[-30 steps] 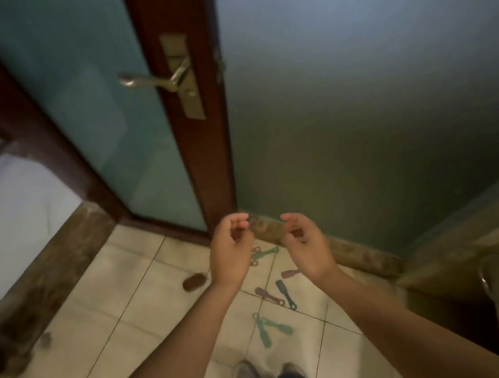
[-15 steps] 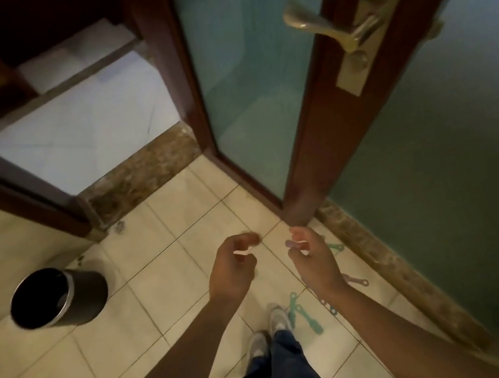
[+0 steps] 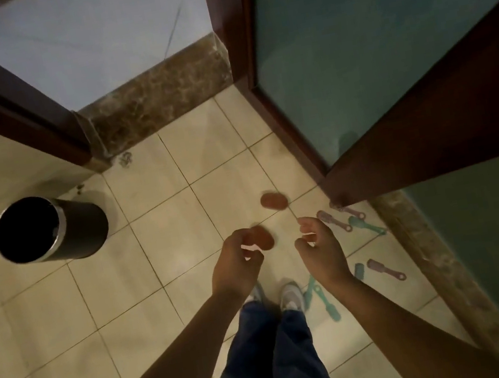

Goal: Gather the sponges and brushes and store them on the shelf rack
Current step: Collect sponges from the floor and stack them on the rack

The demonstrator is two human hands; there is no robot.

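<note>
Shoes (image 3: pixel 290 295) stand on the tiled floor (image 3: pixel 161 224). Above them the left hand (image 3: pixel 238 264) and right hand (image 3: pixel 320 249) hang with fingers loosely curled, holding nothing. Teal and purple brushes (image 3: pixel 385 269) lie scattered on the tiles to the right. Two brown sponges (image 3: pixel 273 200) lie just past the hands. Farther left stands a black bin (image 3: pixel 82 231), and at the far right a glass door (image 3: pixel 386 64).
</note>
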